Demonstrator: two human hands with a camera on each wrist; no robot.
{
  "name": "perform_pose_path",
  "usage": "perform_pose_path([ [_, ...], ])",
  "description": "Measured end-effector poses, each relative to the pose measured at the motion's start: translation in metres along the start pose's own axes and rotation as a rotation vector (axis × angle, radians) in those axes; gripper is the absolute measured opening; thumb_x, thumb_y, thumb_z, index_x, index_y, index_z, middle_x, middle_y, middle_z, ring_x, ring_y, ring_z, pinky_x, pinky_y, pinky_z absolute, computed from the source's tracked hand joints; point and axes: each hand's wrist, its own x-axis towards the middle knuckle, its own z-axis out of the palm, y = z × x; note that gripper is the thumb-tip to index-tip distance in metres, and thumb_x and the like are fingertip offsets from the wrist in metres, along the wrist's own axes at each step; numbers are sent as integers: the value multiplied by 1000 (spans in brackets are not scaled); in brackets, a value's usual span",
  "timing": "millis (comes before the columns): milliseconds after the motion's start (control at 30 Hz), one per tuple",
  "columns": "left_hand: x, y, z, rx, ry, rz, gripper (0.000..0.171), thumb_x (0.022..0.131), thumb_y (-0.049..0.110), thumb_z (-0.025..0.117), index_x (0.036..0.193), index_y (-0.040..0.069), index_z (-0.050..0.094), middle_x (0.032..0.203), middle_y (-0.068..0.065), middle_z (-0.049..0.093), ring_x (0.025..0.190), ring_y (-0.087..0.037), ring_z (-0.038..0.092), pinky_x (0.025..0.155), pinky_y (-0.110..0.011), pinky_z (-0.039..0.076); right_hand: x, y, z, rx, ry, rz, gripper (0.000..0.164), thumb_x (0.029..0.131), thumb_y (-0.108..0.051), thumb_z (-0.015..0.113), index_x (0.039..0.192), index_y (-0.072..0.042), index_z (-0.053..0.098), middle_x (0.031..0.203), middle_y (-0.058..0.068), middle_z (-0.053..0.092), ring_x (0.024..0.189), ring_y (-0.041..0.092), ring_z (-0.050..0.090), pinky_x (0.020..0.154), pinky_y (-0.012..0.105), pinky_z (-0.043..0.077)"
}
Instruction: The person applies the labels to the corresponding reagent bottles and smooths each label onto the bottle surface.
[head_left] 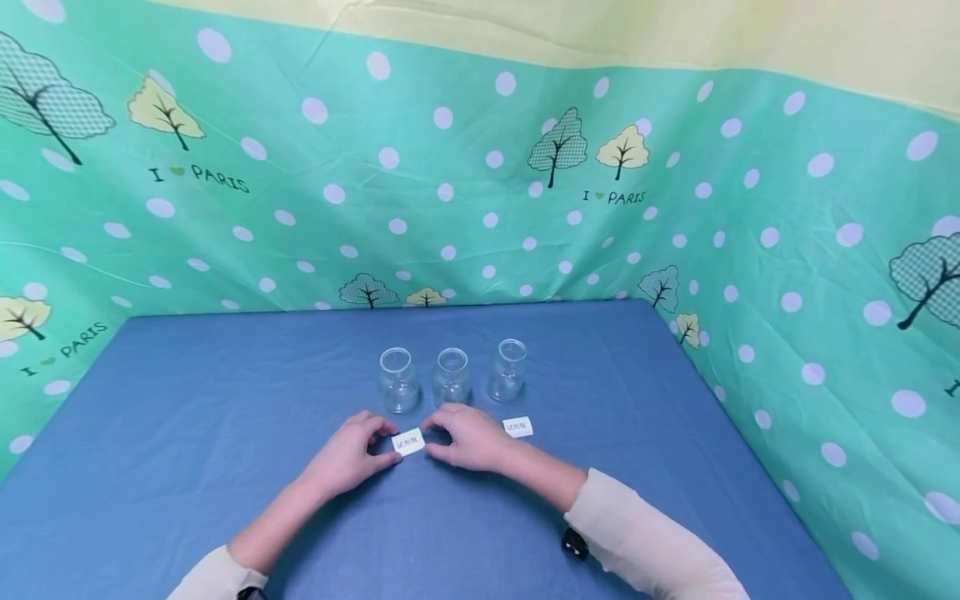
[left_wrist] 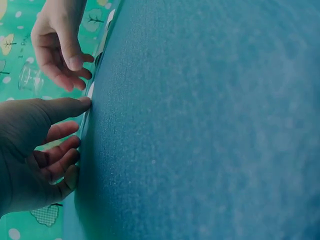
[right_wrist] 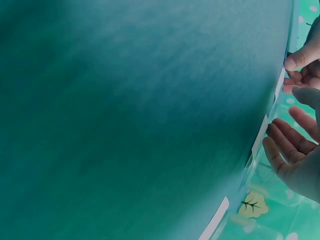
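Flanking the white card [head_left: 408, 442] on the blue surface [head_left: 225, 375], left hand [head_left: 347, 455] and right hand [head_left: 471, 437] have thumb and fingertips apart; glass jars [head_left: 399, 383] stand beyond.

Count three glass jars [head_left: 399, 392] on one blue surface [head_left: 225, 392]. Can pick out two white cards [head_left: 408, 442] in the head view, but three card edges [right_wrist: 259, 135] in the right wrist view. Add two hands — one left hand [head_left: 348, 454], one right hand [head_left: 468, 437] — plus two pale sleeves [head_left: 637, 533] and two black wrist devices [head_left: 574, 544]. Tally ten printed trees [head_left: 557, 154] on the patterned backdrop [head_left: 450, 137], five checked and five yellow, with three full lines of printed lettering [head_left: 627, 198] and a fourth clipped at the frame edge.
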Motion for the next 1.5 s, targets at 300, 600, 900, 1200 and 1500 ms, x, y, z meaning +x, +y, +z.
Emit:
perform_pose_path([
  [300,2,1,1,29,-43,-42,24,74,21,78,92,10,66,83,0,54,74,-11,45,66,-26,39,10,-5,5,-134,-50,-29,33,86,-35,66,114,-19,64,106,-4,62,99,9,57,86,24,47],
  [600,1,2,1,22,-36,-37,23,73,21,78,90,11,66,82,1,54,75,-11,45,67,-26,39,15,-8,8,-265,-80,-78,33,88,-36,62,116,-20,65,100,-3,56,92,11,54,78,25,45],
  [900,0,0,3,9,-25,-46,22,73,21,78,90,13,65,83,1,53,76,-11,45,68,-26,39,16,-9,9,-278,-94,-74,28,89,-37,61,112,-22,66,99,-5,56,90,10,53,78,25,44],
  [1200,-1,-4,2,-61,1,-44,24,74,20,78,93,13,66,88,0,57,76,-11,50,68,-26,44,11,-10,6,-251,-50,-72,27,88,-38,61,108,-21,67,93,-6,55,85,9,51,76,24,43],
  [1500,-2,-5,-2,-167,-9,-110,25,76,23,77,96,13,67,92,-2,61,77,-11,54,65,-22,45,3,-13,-3,-208,10,-58,29,88,-38,61,110,-20,67,98,-6,58,89,8,53,79,23,44],
])
